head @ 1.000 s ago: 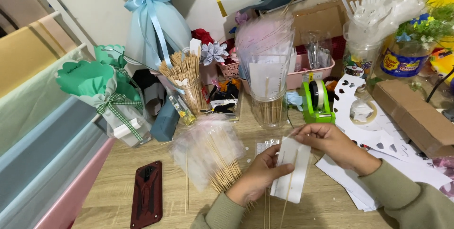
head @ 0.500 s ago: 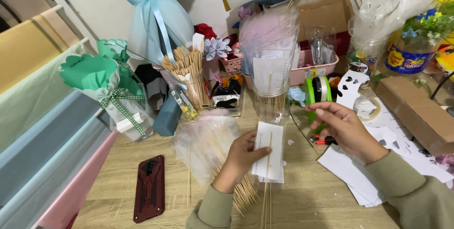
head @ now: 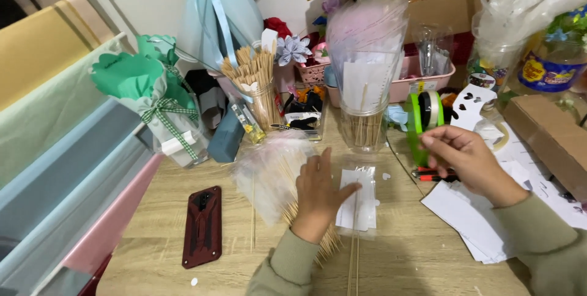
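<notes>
Both hands open: left hand (head: 318, 195) flat on upright packet (head: 357, 201); right hand (head: 466, 160) empty.

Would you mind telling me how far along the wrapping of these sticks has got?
Done: wrapped sticks stand in the glass jar. In hand: the left hand presses a small clear bag with white paper over a skewer on the table, while the right hand reaches at the green tape dispenser. Left: the bag of loose skewers.

Two hands, left (head: 319, 193) and right (head: 466, 158), one dark red phone (head: 202, 227), one green tape dispenser (head: 423, 118) and two skewer-filled jars (head: 363, 129) (head: 264, 101) were on the table.
</notes>
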